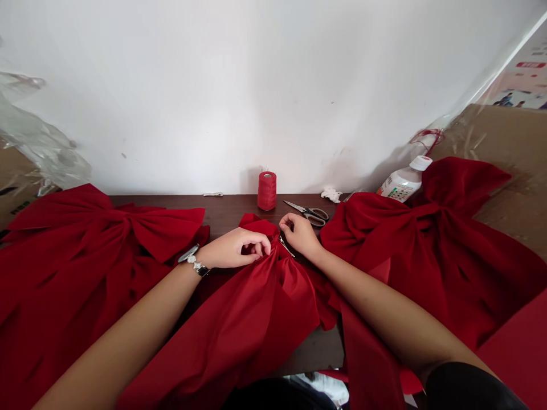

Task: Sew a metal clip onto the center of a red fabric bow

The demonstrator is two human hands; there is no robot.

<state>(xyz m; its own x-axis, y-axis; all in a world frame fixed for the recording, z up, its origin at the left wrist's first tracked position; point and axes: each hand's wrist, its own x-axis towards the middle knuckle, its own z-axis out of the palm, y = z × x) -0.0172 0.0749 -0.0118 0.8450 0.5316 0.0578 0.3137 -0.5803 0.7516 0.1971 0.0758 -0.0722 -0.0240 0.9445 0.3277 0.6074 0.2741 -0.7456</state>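
- Red cloth (256, 307) sits right under the hands, cinched into a tight neck just below the spool, with its folds fanning toward the person!
- Left hand (235, 249) is curled nearly closed, fingers wrapped over the top of that neck, and it clearly has hold of the cloth.
- Right hand (300, 234) comes in from the other side, fingers bent and partly closed, fingertips right at the neck. Is it gripping cloth or just touching? Can't tell from here.
- Metal sliver (286, 246) glints just below the right hand, lying along the neck, too thin to call exactly.
- Watch (193, 261) sits on the left wrist, its silver links catching the light.
- Spool (266, 191) of red thread stands upright on the table (222, 213), well clear of the hands, with the wall (213, 85) behind it.
- Scissors (306, 213) lie just right of the spool, near the right hand, blades pointing away from it.
- White scrap (331, 195) rests behind the scissors, and a bottle (401, 182) leans further right of the spool, tucked against the right bow (431, 245).
- Left bow (98, 239), big and red, spreads out left of the spool, with a small clip (212, 194) on the table behind it.
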